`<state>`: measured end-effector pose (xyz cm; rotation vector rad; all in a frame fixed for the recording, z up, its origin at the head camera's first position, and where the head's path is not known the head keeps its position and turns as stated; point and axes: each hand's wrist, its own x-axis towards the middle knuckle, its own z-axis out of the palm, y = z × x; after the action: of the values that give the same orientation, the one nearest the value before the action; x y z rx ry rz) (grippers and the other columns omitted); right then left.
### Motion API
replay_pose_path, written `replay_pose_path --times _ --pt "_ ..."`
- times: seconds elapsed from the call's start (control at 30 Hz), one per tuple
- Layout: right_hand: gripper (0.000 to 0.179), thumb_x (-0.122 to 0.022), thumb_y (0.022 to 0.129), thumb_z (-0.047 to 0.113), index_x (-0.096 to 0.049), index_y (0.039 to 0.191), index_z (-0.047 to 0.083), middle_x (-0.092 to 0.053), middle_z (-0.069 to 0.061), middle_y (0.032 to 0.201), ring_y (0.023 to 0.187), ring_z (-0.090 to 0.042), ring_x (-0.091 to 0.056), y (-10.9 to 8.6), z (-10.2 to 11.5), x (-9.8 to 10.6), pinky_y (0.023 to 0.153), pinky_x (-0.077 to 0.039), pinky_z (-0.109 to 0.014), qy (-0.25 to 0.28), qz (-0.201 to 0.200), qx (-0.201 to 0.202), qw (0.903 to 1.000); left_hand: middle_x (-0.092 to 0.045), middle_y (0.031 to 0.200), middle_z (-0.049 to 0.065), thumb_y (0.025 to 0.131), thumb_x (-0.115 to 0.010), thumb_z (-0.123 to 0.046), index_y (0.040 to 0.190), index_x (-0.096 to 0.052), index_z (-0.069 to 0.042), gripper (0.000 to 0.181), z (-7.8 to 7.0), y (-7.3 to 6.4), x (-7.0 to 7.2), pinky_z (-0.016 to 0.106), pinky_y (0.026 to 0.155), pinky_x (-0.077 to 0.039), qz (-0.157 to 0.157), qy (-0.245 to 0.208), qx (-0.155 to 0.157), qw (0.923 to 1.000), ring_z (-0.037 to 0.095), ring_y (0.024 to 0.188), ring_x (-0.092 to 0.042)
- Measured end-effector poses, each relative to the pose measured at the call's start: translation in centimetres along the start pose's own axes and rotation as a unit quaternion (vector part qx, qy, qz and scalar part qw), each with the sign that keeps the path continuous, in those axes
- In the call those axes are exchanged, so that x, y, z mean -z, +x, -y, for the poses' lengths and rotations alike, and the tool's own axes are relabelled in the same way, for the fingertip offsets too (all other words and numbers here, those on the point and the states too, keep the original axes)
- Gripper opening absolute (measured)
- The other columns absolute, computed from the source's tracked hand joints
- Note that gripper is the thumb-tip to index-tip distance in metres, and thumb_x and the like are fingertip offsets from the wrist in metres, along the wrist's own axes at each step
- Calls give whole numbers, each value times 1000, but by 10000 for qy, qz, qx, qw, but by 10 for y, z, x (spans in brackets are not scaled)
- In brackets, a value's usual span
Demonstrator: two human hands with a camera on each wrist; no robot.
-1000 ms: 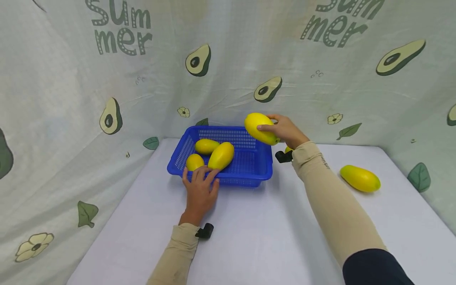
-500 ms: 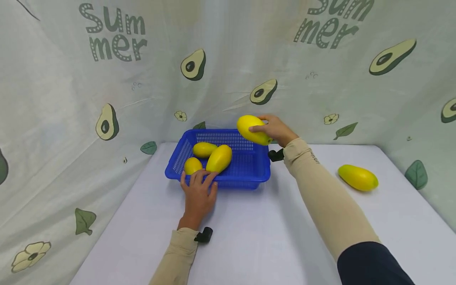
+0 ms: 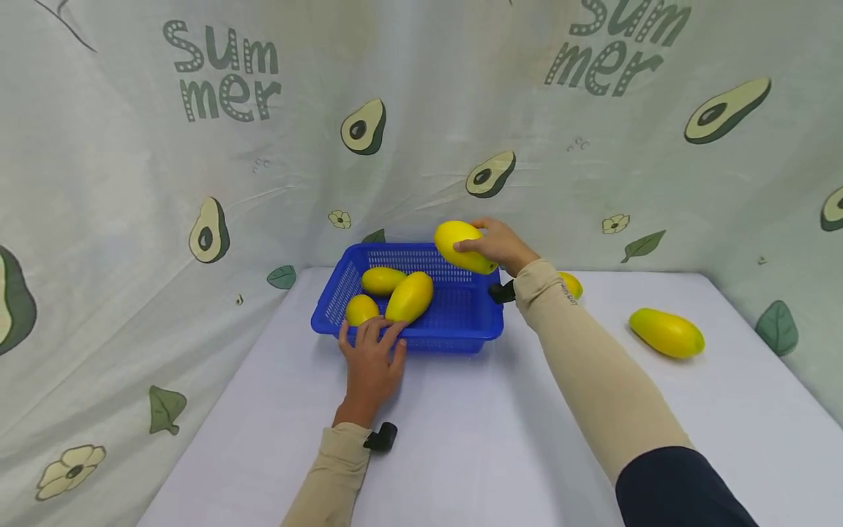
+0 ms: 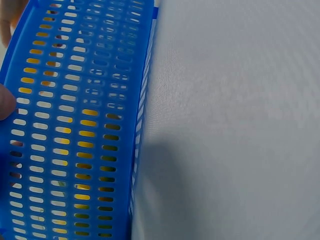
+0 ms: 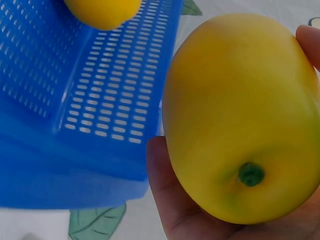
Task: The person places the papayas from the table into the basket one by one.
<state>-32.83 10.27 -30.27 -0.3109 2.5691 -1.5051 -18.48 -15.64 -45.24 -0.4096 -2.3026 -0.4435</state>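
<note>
A yellow mango is held in my right hand, above the back right part of a blue plastic basket. In the right wrist view, the thumb and fingers wrap the mango, whose green stem end faces the camera. My left hand grips the basket's near rim, fingers hooked over it and thumb on the outer side. Inside the basket, on the left, lie three yellow mangoes. The left wrist view shows the slotted basket wall and a fingertip at the left edge.
On the white table, a yellow-green mango lies at the right. Another mango is partly hidden behind my right forearm. A printed cloth hangs behind and along the sides of the table.
My right hand has carried its mango leftward, farther over the basket. More of the mango behind the right forearm shows. The left hand stays at the near rim.
</note>
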Motion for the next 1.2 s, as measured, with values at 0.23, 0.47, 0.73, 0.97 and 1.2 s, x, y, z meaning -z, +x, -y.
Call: replay_pose_path --times 0.23,0.47,0.73,0.97,1.2 --pt "78 -73 90 30 -36 152 2 -40 -20 149 122 -36 -48 1 -9 -16 105 -42 -49 -48 51 -186 9998 -62 115 8 94 -62 -21 119 -72 -17 27 -1 -8 -1 70 109 -9 -41 -77 4 10000 29 121 -51" --pt "66 -70 93 26 -42 149 4 -45 -19 148 128 -36 -49 -1 -8 -16 105 -43 -52 186 -24 -192 9996 -62 115 7 92 -63 -20 120 -71 -18 28 -2 -10 -5 71 109 -9 -89 -120 -24 9999 28 122 -51" --pt "55 -66 97 26 -49 143 1 -53 -20 141 122 -36 -54 -6 -8 -2 100 -48 -51 282 -36 14 9996 -60 117 7 92 -64 -18 123 -70 -18 31 -3 -5 -4 70 110 -9 21 -7 -20 10000 28 126 -49" --pt "49 -64 97 25 -52 140 4 -57 -20 135 117 -37 -60 -10 -13 18 97 -51 -48 398 -185 24 9990 -60 118 8 91 -66 -17 124 -70 -18 33 0 -1 -2 70 110 -9 59 17 34 10000 29 127 -48" --pt "49 -62 99 28 -51 140 2 -56 -22 133 117 -39 -60 -13 -25 33 97 -51 -49 307 -237 -50 9992 -61 117 8 91 -65 -17 122 -70 -19 32 2 2 -5 70 110 -9 37 18 -26 10000 29 126 -49"
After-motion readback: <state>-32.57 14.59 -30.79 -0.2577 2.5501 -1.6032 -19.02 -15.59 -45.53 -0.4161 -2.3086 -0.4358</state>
